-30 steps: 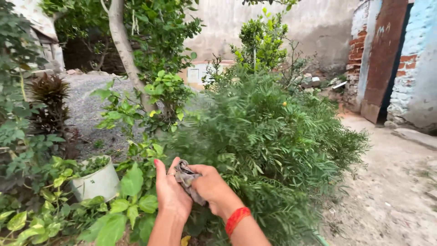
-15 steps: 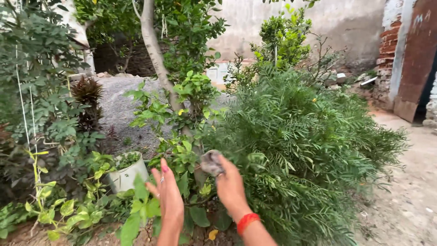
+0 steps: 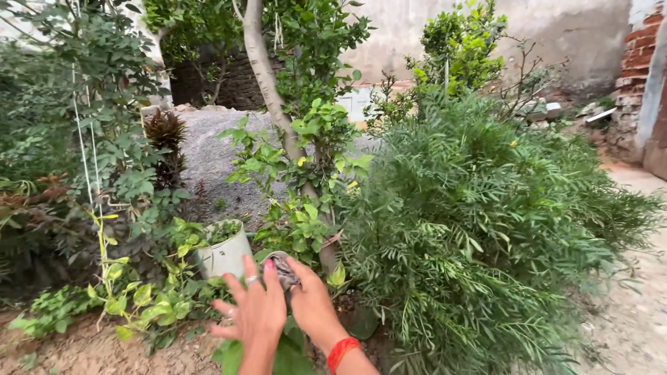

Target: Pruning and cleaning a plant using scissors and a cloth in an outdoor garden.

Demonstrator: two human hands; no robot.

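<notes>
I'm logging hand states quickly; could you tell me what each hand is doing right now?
Left hand: open, fingers spread, holding nothing.
Right hand: closed on a crumpled grey cloth.

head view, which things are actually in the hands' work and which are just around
In hand: grey cloth, pinched by the right hand; left hand open beside it.

Just around: white pot, feathery bush, tree trunk, gravel heap, brick wall.
</notes>
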